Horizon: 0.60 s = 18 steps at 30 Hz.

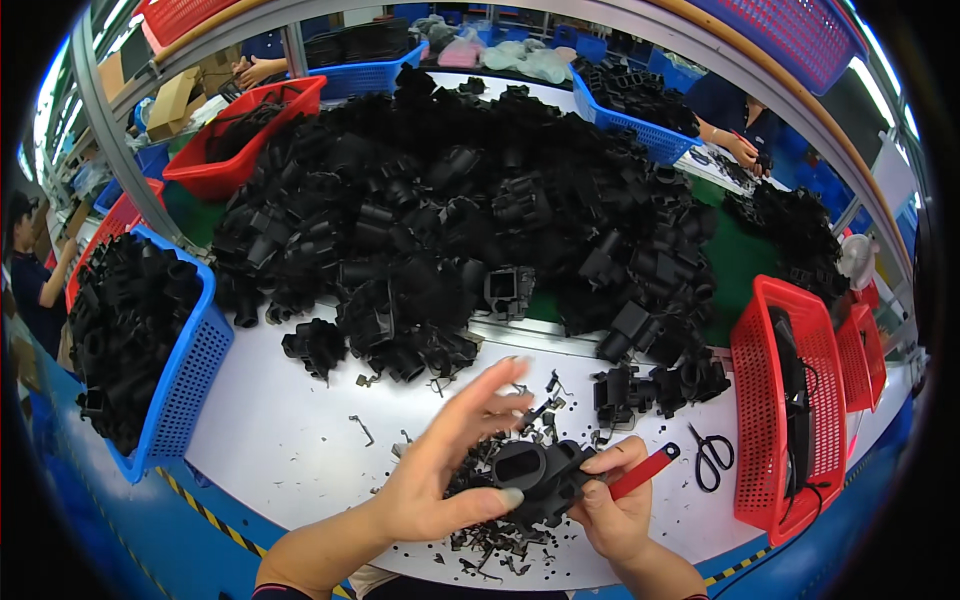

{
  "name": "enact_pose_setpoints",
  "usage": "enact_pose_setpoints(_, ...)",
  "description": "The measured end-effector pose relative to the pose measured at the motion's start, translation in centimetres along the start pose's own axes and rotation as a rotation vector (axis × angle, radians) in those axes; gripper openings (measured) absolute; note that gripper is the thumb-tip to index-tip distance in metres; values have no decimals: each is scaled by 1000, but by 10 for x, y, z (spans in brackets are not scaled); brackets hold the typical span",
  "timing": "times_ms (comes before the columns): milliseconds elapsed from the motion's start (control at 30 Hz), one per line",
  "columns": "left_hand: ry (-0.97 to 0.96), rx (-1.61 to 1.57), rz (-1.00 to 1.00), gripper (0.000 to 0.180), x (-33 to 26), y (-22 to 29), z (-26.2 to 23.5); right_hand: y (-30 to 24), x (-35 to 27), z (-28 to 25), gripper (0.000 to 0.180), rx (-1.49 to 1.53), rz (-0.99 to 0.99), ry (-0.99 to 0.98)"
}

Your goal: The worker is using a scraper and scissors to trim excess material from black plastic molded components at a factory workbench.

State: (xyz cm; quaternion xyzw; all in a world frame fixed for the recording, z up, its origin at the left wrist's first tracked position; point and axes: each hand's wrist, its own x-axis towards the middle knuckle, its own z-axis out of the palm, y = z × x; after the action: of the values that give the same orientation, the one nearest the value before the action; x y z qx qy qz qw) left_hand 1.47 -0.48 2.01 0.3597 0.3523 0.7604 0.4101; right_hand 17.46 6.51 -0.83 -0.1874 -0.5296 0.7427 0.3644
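A black molded plastic part with a round, tube-like opening sits between my hands, above the white table. My right hand grips its right side with thumb and fingers. A red-handled tool also lies in that hand, its handle end pointing up and right; its working end is hidden. My left hand is open, fingers raised and apart, with its thumb tip at the part's near left side. Black plastic scraps litter the table beneath. Black-handled scissors rest right of my right hand.
A large heap of black plastic parts covers the far side. A blue basket full of parts stands left; a red basket holding dark items stands right. More baskets, a metal frame and co-workers' hands appear farther off.
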Motion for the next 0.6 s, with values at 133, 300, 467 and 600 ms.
enact_pose_setpoints(133, -237, 2, -420, 65, 2, -13, -19, -8, 5, -2, 24, -88, -9, -17)
enact_pose_setpoints(300, -199, -581, -504, 50, 7, -24, -35, -26, 24, -25, 31, -707, -392, 82)
enact_pose_setpoints(467, -193, -742, -500, 50, 6, -34, -44, -41, 27, -29, 20, -1157, 26, 61)
enact_pose_setpoints(600, -205, -1017, -525, 52, 6, -41, -50, -24, 26, -43, 16, -1373, 144, -118)
